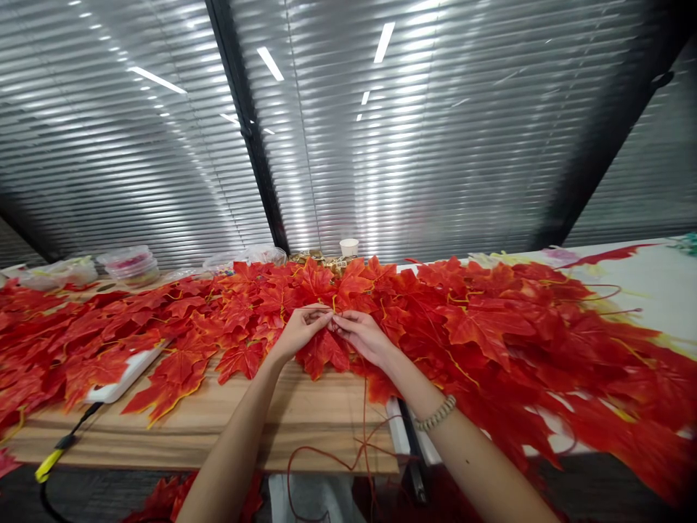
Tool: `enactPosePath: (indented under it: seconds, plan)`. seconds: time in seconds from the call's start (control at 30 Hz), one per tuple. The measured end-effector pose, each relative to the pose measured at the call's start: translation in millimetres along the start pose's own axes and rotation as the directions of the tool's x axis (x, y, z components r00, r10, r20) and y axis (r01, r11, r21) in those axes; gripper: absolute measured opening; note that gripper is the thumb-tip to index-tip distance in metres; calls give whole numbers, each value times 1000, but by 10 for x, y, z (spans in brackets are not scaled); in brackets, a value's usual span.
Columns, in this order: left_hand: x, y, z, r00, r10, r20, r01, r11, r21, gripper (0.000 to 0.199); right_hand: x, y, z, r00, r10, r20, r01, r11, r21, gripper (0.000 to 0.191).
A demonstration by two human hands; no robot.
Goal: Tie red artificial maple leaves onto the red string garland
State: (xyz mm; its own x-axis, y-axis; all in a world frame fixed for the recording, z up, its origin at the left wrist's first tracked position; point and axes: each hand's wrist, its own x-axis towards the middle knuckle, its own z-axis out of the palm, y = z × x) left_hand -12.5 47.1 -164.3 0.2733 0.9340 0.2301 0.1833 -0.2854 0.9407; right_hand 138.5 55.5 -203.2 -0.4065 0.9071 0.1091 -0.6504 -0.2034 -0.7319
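Note:
My left hand (pixel 306 332) and my right hand (pixel 364 335) meet at mid-table, fingertips pinched close together. Between them they grip a red artificial maple leaf (pixel 323 354) near its stem; the exact hold is hidden by the fingers. A thin red cord (pixel 364 407) drops from below my right hand and loops over the table's front edge. Whether the cord also runs through my fingers is too fine to make out. Many more red maple leaves (pixel 484 323) with yellow stems lie heaped behind and on both sides of my hands.
The wooden tabletop (pixel 321 407) shows in front. A white power strip (pixel 131 374) with a black cable lies at left. Clear plastic tubs (pixel 129 265) and a white paper cup (pixel 349 248) stand at the back, before the window blinds (pixel 435 145). A white table (pixel 653 287) adjoins at right.

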Motion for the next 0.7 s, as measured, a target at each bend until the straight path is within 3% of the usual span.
enactPosePath:
  seconds: [0.7]
  plan:
    - [5,-22,-4,1000,-2,1,2,1000,12,26,-26,-30,45,999,33,-39,-32,999,12,17]
